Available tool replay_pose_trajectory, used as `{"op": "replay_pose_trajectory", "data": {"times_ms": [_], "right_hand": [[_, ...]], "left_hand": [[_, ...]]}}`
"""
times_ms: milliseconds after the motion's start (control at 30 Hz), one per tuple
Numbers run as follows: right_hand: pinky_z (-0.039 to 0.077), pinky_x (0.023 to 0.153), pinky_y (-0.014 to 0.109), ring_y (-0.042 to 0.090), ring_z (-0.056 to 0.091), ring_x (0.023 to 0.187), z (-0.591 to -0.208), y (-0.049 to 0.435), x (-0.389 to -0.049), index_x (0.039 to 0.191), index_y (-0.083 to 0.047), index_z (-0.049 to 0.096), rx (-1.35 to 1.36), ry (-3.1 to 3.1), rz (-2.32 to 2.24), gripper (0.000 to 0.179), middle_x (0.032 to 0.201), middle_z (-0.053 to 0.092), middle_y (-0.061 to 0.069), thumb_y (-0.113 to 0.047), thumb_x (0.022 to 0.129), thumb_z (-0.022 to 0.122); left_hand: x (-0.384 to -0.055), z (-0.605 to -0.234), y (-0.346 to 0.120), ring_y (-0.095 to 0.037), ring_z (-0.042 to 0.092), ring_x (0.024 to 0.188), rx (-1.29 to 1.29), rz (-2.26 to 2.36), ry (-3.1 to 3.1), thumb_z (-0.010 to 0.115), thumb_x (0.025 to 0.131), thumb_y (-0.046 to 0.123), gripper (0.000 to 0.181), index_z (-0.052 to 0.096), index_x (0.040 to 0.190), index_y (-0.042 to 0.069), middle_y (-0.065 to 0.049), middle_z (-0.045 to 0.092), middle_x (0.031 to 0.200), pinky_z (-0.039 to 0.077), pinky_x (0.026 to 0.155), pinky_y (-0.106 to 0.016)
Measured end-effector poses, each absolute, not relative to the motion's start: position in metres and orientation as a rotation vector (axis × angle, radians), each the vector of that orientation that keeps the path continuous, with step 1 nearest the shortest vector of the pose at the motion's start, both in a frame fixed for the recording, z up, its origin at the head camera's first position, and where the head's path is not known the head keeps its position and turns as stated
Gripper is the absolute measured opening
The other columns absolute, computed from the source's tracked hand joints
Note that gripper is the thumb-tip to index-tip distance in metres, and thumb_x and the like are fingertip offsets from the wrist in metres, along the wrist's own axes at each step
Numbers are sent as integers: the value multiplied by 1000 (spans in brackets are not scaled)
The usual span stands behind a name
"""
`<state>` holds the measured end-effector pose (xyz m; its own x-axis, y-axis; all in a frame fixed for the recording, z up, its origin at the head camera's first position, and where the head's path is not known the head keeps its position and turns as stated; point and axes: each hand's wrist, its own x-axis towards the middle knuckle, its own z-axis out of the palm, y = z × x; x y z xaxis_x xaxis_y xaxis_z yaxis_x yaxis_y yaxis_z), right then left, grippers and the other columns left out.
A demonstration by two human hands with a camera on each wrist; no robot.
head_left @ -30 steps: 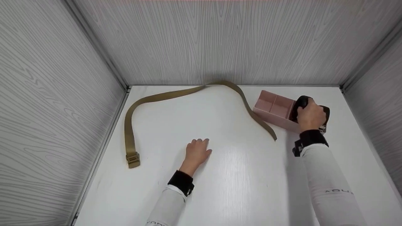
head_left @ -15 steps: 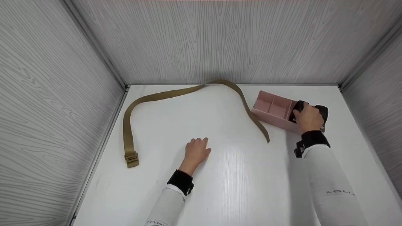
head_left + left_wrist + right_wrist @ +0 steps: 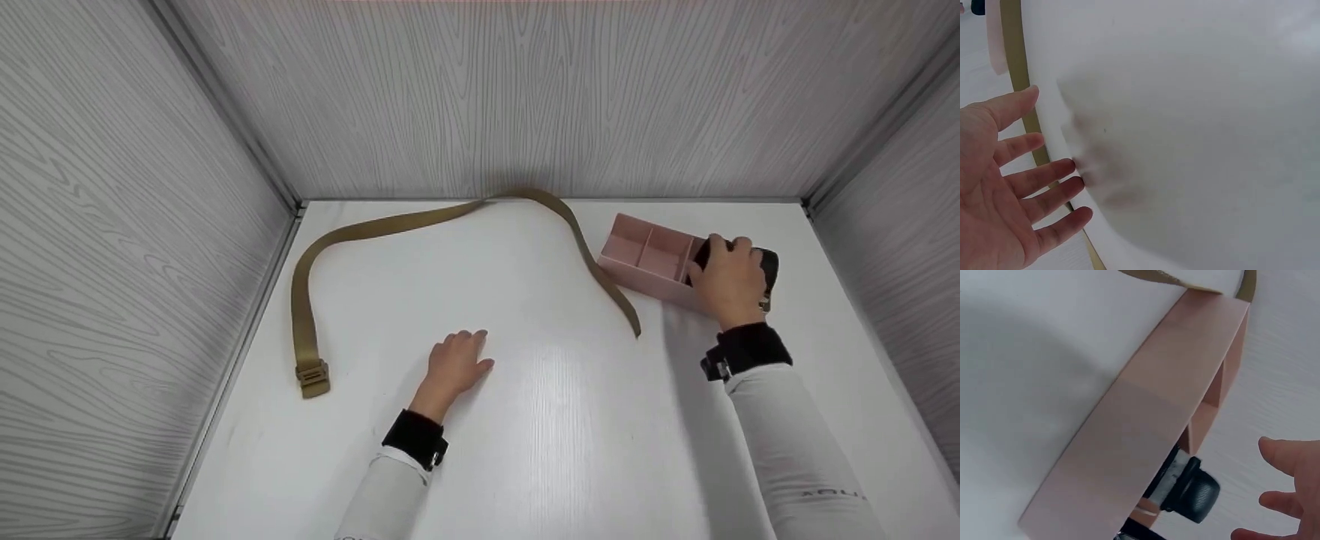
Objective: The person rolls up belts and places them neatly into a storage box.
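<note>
My right hand (image 3: 727,285) hovers over the right end of a pink divided box (image 3: 619,281), where a black rounded object (image 3: 1196,492) with a grey band sits in the end compartment. In the right wrist view, the fingers (image 3: 1278,455) are spread and stand apart from that object. In the head view, the hand partly hides it. My left hand (image 3: 454,364) is held low over the white table, palm down, fingers extended and holding nothing. A tan webbing strap (image 3: 390,225) curves across the back of the table, its buckle (image 3: 313,379) at the left.
The strap's loose end (image 3: 622,300) runs along the box's left front corner. A second black part (image 3: 770,266) shows at the box's right end. Grey wood-grain panels (image 3: 480,97) wall in the white table (image 3: 525,450) at the back and both sides.
The black object has gone lower into the box's right compartment, and my right hand has let go of it. The strap's loose end has shifted slightly left. My left hand has barely moved.
</note>
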<state>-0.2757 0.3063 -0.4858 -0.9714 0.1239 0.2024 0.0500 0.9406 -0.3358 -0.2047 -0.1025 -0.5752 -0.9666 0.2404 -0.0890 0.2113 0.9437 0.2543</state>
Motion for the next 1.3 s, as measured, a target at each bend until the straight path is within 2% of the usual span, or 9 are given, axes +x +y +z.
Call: {"op": "replay_pose_trajectory", "data": {"times_ms": [133, 300, 467, 600, 733, 833, 1067, 1300], "right_hand": [[36, 75, 61, 50, 40, 102, -487, 286, -266, 108, 7, 54, 8, -2704, 501, 36, 115, 41, 32, -18, 83, 60], [38, 74, 54, 43, 45, 92, -498, 267, -250, 96, 4, 62, 260, -2708, 636, 21, 102, 48, 26, -8, 79, 62], [41, 76, 49, 38, 52, 89, -518, 259, -242, 101, 2, 66, 514, -2907, 730, 22, 94, 57, 22, -8, 82, 63], [41, 82, 50, 38, 53, 98, -537, 254, -243, 116, 2, 58, 570, -3127, 783, 33, 104, 57, 24, -11, 86, 60], [40, 84, 50, 38, 52, 99, -551, 249, -246, 125, 6, 49, 575, -3218, 836, 42, 109, 53, 28, -7, 86, 58], [43, 80, 47, 35, 53, 92, -558, 246, -247, 124, 8, 49, 548, -3222, 884, 41, 106, 54, 26, -3, 86, 57], [46, 62, 36, 23, 52, 73, -565, 223, -242, 107, 6, 61, 574, -3213, 921, 24, 88, 57, 14, -6, 87, 56], [45, 63, 32, 14, 51, 69, -565, 182, -225, 99, 1, 67, 782, -3175, 985, 18, 81, 59, 3, -9, 87, 57]], "left_hand": [[-199, -572, -120, -30, 55, 99, 294, 410, 3002, 65, 81, 35, 53, 52, 127, 11, -14, 58, 111, 45, 77, -44], [-190, -570, -148, -32, 53, 103, 186, 418, 3030, 67, 80, 34, 53, 53, 125, 10, -15, 56, 115, 43, 80, -47], [-181, -569, -164, -33, 52, 106, 117, 416, 2998, 67, 80, 32, 52, 54, 125, 9, -16, 55, 118, 42, 81, -49], [-177, -569, -163, -33, 52, 105, 111, 404, 2985, 66, 81, 33, 51, 54, 125, 10, -15, 55, 118, 42, 82, -47], [-174, -569, -154, -32, 53, 105, 137, 408, 2980, 65, 81, 33, 50, 54, 125, 10, -15, 56, 117, 42, 82, -47], [-173, -570, -148, -32, 53, 104, 167, 430, 2974, 66, 81, 33, 50, 55, 124, 10, -15, 57, 116, 43, 81, -47], [-175, -569, -134, -31, 55, 101, 235, 405, 2975, 65, 81, 35, 50, 55, 124, 11, -13, 58, 113, 44, 78, -45], [-184, -565, -103, -27, 56, 99, 323, 389, 2966, 63, 82, 38, 50, 55, 124, 13, -10, 59, 112, 45, 76, -41]]}}
